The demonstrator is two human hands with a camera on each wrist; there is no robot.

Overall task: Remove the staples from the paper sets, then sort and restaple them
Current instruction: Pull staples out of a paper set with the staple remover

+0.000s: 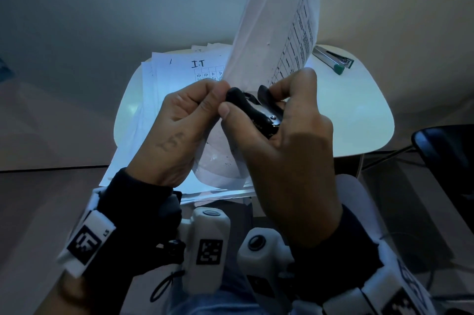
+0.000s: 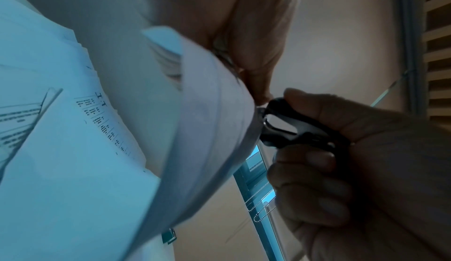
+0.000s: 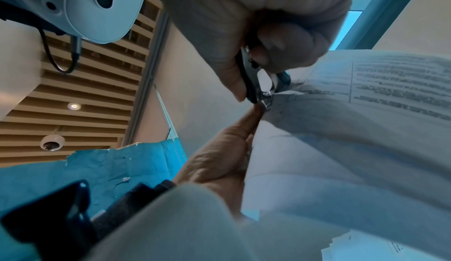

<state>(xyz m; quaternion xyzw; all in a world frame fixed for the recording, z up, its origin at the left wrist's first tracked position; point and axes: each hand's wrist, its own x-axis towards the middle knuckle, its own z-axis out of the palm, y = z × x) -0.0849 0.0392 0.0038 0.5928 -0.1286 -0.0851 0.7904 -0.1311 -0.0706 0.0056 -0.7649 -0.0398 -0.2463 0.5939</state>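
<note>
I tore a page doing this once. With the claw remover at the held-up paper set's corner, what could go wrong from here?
1. The right hand squeezes the black claw staple remover right beside the left hand fingertips pinching the corner; the metal claws could nick them.
2. The white stapled paper set is held in the air, not on the table; a hard pull may tear the corner.
3. The loose paper stack overhangs the small white table and could slide off.

Loose paper pile (image 1: 164, 89) covering the left half of the small white table (image 1: 359, 114), raised paper set (image 1: 277, 19) blocking the centre, right half open, stapler (image 1: 333, 59) at far right edge, dark chair (image 1: 446, 155) beside.
</note>
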